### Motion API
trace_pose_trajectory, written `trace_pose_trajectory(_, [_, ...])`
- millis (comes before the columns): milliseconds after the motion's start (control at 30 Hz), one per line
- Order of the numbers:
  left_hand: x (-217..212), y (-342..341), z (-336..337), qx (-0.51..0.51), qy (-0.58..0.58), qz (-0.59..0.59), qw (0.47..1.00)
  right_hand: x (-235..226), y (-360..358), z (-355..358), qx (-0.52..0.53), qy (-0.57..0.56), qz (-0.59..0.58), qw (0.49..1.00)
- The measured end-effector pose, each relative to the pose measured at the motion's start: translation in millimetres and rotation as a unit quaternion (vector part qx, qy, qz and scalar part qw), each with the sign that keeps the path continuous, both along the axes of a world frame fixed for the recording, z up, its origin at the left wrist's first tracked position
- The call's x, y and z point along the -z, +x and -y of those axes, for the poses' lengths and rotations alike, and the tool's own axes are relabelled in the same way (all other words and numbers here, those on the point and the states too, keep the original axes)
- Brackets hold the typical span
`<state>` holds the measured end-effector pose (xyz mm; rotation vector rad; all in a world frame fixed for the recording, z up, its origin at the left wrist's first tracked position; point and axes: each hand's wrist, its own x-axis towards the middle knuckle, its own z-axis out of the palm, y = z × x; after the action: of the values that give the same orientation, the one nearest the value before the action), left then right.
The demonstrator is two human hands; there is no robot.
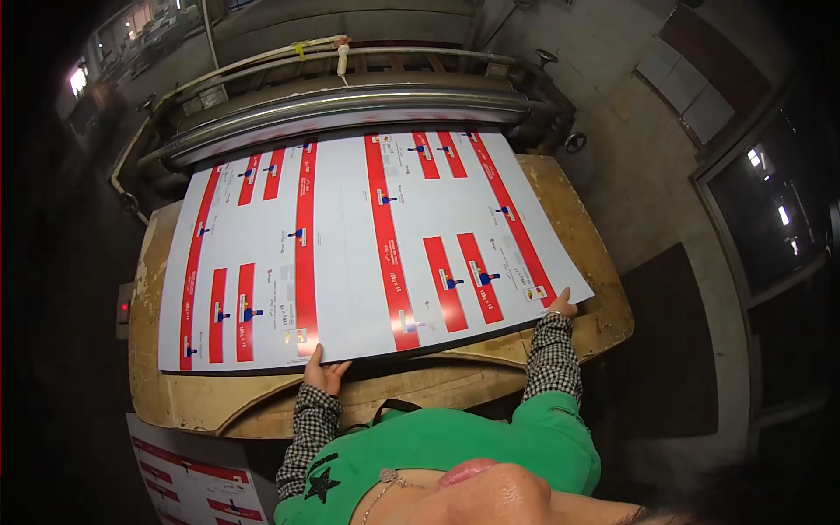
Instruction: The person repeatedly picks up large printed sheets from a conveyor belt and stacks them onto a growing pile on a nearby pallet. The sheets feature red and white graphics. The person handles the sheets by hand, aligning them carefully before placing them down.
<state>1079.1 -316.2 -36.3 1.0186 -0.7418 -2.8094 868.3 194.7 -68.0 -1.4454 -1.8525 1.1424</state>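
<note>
Looking down from the head camera, a large printed sheet [367, 245] lies flat on a worn wooden desk [586, 219], white with red bands and small blue marks. Its far edge reaches the long metal roller [350, 109] of a machine at the top of the view; whether it goes under the roller cannot be told. Its near edge hangs a little past a step in the desk, throwing a dark shadow there.

The left hand [325, 374] is at the near edge of the sheet, left of the middle. Its grip is closed on the sheet: the thumb lies on top of the paper and the fingers curl beneath, mostly hidden. The right hand [563, 304] is at the near right corner of the sheet. Only the thumb and the back of the hand show, and the fingers are tucked under the corner, so the grip seems closed on the paper, though the pinch itself is out of sight. Both forearms wear checked sleeves under a green top.

At the lower left, a stack of similar printed sheets [188, 477] sits below the desk, cut off by the frame edge. A small red light [124, 307] glows on a box at the desk's left side. The surroundings are dark and hard to make out.
</note>
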Motion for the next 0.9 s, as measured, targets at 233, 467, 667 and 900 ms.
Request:
trace_pose_trajectory(233, [11,10,4,0.004,-0.045,-0.011,0.999,-18,17,-12,0.019,0.209,0.219,0.953])
trace_pose_trajectory(467, [25,17,7,-0.031,-0.049,0.025,0.998,-61,8,205,-0.492,0.144,-0.155,0.845])
trace_pose_trajectory(667, [50,0,3,-0.019,-0.104,0.060,0.993,-72,92,377,-0.891,0.365,0.040,0.266])
trace_pose_trajectory(900, [9,21,4,-0.012,-0.112,0.076,0.991,-87,56,374,-0.948,0.210,0.066,0.231])
